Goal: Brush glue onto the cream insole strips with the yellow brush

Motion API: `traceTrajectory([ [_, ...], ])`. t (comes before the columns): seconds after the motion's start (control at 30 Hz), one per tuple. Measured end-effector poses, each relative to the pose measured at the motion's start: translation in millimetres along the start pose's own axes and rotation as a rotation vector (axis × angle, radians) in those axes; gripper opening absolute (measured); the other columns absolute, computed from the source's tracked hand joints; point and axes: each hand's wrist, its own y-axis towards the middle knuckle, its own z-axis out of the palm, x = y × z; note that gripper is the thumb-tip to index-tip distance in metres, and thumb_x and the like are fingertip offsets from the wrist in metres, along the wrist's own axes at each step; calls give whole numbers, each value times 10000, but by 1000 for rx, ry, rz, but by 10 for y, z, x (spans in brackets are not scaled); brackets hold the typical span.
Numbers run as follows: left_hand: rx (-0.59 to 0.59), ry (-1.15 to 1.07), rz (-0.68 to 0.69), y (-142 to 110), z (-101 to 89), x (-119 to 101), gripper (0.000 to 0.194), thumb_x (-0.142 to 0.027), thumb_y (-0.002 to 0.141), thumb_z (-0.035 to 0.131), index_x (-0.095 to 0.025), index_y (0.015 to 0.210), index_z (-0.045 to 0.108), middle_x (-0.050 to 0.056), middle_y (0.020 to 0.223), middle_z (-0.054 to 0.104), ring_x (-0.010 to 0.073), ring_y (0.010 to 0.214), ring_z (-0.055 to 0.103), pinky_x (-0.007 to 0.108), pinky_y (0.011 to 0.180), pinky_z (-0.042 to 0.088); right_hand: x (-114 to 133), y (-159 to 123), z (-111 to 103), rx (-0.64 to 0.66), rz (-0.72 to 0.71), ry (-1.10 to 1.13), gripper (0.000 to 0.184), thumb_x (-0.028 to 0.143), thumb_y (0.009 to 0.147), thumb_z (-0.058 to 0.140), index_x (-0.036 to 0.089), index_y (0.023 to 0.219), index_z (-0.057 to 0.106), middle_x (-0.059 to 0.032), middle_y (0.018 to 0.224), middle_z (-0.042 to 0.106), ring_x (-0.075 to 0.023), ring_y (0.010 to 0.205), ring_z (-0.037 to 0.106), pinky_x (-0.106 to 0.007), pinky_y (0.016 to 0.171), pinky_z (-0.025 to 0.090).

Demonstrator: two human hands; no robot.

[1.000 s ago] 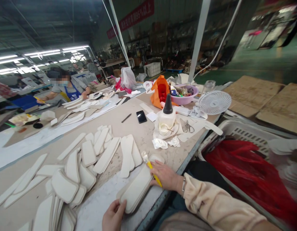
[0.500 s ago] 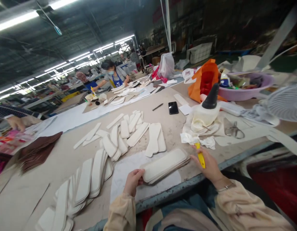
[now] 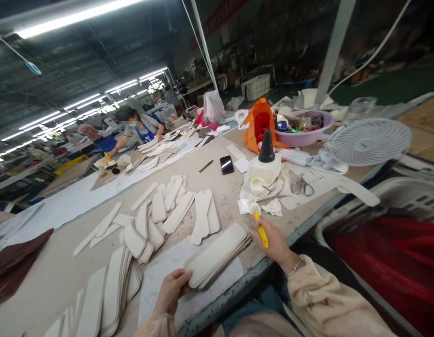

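My left hand [image 3: 173, 289] pinches the near left end of a stack of long, round-cornered off-white pieces [image 3: 218, 255], thumb on top. The stack lies slanted on a white sheet [image 3: 160, 276]. In my right hand [image 3: 275, 241], just past the stack's far end, is a yellow-handled brush [image 3: 261, 230]. Its pale bristles are at a crumpled white tissue [image 3: 247, 206]. Behind that stands a whitish bottle [image 3: 268, 167] with a black cone-shaped top, beside a small cup of pale stuff [image 3: 259, 186].
Many loose off-white pieces [image 3: 111, 285] spread over the table's left. Scissors [image 3: 302, 187], a phone [image 3: 226, 164], a fan [image 3: 371, 142], an orange bag [image 3: 261, 124] and a purple basin [image 3: 304, 135] lie beyond. A co-worker [image 3: 139, 126] works across the table.
The view swung left and partly back. My right hand moved with the brush off the stack's far end, towards the tissues and bottle. My left hand stayed on the stack's near end.
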Motion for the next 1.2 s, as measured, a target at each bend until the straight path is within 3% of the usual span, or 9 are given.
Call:
traceTrajectory([
  [0.27,25,0,6,-71,-11,-71,457,-521,481,808,-162,568,539,-51,489,474,71,474,399,187,458,288,70,24,-34,-17,7,40,141,223,838,551,241,937,452,-119,1182,635,-251,1142,580,-441,963,482],
  [0.4,87,-52,76,-180,-127,-341,400,-464,529,800,-154,594,556,-37,524,488,75,475,402,191,428,275,52,1,-28,-38,6,48,130,261,868,541,245,945,437,-125,1203,624,-247,1131,596,-416,928,511],
  [0.53,138,-149,163,-238,-286,-962,316,-367,578,778,-156,774,646,3,666,605,123,563,526,217,468,375,2,-12,11,-69,-24,45,145,284,865,545,250,961,441,-128,1198,628,-267,1131,601,-413,899,534],
  [0.67,122,-301,285,-88,-392,-1744,188,-150,599,748,-99,754,653,43,648,634,147,551,583,223,467,432,-19,-20,34,-49,-26,42,144,283,866,542,256,959,436,-132,1228,615,-269,1143,595,-414,901,538],
  [0.77,44,-406,376,158,-485,-2254,57,-47,699,627,-87,739,627,37,641,623,113,523,576,192,462,455,-28,-34,32,-39,-21,34,158,302,876,540,255,986,435,-142,1251,602,-269,1159,584,-412,891,544],
  [0.9,-143,-600,535,567,-649,-2697,147,-36,824,498,-120,877,607,17,777,653,86,656,615,166,591,522,-47,-49,31,-51,-43,19,172,323,877,548,259,993,437,-134,1245,610,-265,1138,599,-397,861,563],
  [1.03,-319,-670,596,1045,-685,-2707,179,-172,922,461,-144,1056,577,29,926,657,110,766,627,242,670,554,-55,-40,46,-27,-63,-3,194,323,873,549,265,1025,443,-136,1269,595,-271,1156,588,-409,873,565],
  [1.2,-406,-538,461,1519,-560,-2167,288,-340,896,560,-142,1105,570,66,1048,623,165,859,626,349,729,554,-37,-5,71,-11,-40,-10,167,310,873,544,260,1004,453,-144,1249,604,-276,1154,589,-408,869,569],
])
